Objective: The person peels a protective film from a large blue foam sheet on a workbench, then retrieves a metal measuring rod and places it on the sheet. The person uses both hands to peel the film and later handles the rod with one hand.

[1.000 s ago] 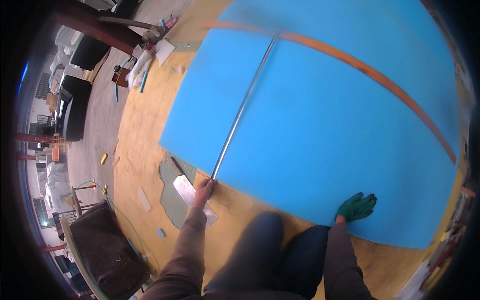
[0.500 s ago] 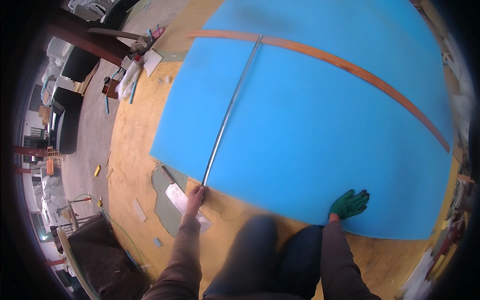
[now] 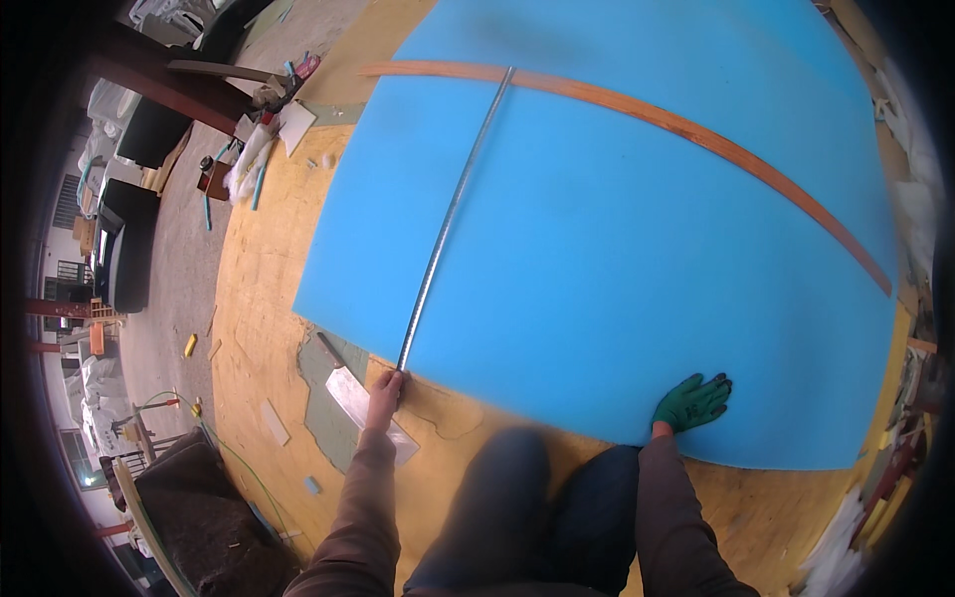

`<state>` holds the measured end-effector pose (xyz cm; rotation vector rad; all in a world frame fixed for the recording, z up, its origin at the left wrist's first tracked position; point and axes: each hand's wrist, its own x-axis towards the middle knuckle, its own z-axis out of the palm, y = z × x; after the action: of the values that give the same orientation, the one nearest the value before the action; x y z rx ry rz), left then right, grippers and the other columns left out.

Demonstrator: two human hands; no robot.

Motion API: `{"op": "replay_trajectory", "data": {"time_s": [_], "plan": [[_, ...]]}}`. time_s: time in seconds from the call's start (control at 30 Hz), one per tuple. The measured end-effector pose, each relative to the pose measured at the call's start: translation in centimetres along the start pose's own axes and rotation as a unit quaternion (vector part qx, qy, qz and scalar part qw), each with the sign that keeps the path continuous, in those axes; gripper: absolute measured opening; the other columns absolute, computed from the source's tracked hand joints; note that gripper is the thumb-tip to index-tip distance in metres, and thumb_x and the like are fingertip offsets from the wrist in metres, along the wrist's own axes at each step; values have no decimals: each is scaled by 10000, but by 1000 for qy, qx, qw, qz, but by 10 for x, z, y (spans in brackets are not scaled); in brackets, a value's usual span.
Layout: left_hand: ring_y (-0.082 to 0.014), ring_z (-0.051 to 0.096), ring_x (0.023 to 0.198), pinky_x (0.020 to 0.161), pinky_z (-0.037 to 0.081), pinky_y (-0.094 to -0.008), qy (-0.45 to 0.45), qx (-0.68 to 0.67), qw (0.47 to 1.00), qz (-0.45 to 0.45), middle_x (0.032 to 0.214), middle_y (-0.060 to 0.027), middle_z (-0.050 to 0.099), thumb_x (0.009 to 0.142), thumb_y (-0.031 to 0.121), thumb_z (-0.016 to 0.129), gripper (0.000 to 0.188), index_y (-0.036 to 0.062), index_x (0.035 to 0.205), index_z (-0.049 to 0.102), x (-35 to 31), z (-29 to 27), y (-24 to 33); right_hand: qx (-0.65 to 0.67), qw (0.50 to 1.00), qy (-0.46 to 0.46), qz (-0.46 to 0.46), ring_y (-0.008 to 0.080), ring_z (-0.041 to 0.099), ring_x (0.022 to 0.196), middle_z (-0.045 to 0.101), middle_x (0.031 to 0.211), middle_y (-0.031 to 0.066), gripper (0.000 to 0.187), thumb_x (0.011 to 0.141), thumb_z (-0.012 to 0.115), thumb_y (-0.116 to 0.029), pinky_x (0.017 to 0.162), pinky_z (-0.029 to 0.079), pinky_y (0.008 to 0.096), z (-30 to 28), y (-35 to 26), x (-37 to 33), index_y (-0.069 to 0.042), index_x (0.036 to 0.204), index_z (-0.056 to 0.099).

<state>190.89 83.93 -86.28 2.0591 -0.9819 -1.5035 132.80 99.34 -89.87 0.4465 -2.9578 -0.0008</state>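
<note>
A large blue foam sheet (image 3: 617, 289) covers most of the plywood work table. Across its far part lies a long reddish wooden strip (image 3: 637, 107). My bare left hand (image 3: 384, 396) is closed on the near end of a metal ruler (image 3: 438, 247), at the sheet's front edge; the ruler's far end meets the strip. In a green glove, my right hand (image 3: 693, 402) rests flat on the sheet near its front edge, fingers spread. Beside and partly behind my left hand lies a broad-bladed knife (image 3: 348, 393) with a dark handle.
The plywood table top (image 3: 269, 249) shows on the left, with a torn grey-green patch (image 3: 316, 398) and small offcuts. A dark brown covered piece (image 3: 204, 517) stands at lower left beside a green hose. White fluffy scraps (image 3: 251, 164) lie at the table's far left edge.
The view has shifted slightly, so everything sits a little further left and up. Both hands keep their places, the left on the ruler and the right flat on the foam.
</note>
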Motion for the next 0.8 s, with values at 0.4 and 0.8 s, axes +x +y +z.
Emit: {"op": "replay_trajectory", "data": {"time_s": [0.4, 0.8], "plan": [[-57, 477, 581, 500, 338, -248, 6, 24, 1000, 5, 740, 60, 549, 1108, 330, 609, 258, 113, 1001, 699, -2, 1, 3, -5, 1000, -18, 3, 301, 324, 1599, 361, 1726, 170, 611, 1165, 361, -388, 1325, 167, 511, -8, -3, 0, -28, 1659, 366], [-55, 465, 568, 498, 326, -248, -1, 6, 1000, -12, 717, 60, 542, 1108, 335, 611, 264, 110, 1011, 710, -3, 1, 5, -8, 999, -42, 15, 287, 289, 1620, 319, 1752, 157, 616, 1168, 348, -386, 1338, 144, 496, -13, -5, 0, -37, 1675, 341]]}}
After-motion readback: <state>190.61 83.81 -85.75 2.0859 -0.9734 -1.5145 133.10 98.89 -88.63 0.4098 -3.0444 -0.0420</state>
